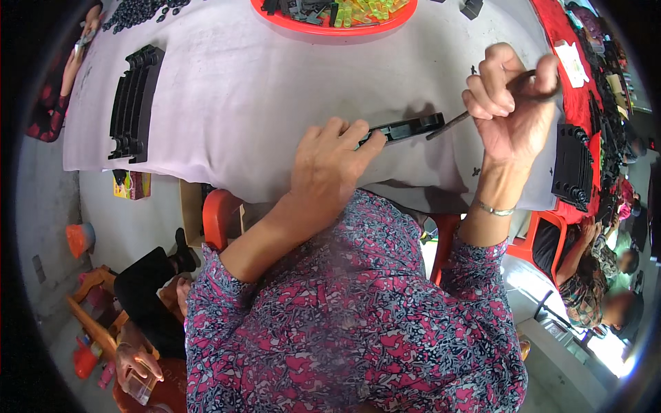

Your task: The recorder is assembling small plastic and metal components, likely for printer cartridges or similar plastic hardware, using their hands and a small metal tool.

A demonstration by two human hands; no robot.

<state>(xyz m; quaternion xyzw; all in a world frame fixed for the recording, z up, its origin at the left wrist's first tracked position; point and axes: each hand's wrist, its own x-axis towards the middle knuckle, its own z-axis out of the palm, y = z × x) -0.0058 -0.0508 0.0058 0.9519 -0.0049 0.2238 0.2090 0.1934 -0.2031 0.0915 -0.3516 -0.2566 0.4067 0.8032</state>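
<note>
My left hand (332,160) is closed around a long black plastic piece (413,128), pressing it on the cloth-covered table near its front edge. My right hand (513,103), raised to the right, is wrapped round a thin dark rod-shaped tool (451,124). The tool's tip points down and left, close to the right end of the black piece; whether they touch I cannot tell. Its upper end curves dark near my thumb and is partly hidden by my fingers.
A red tray (337,29) holds yellow-green and black small parts at the far side. Black slotted racks (136,103) stand left, and stacked black parts (573,165) right. Small black pieces (141,12) lie far left. Other people sit nearby; a person's hand (138,368) holds a clear object.
</note>
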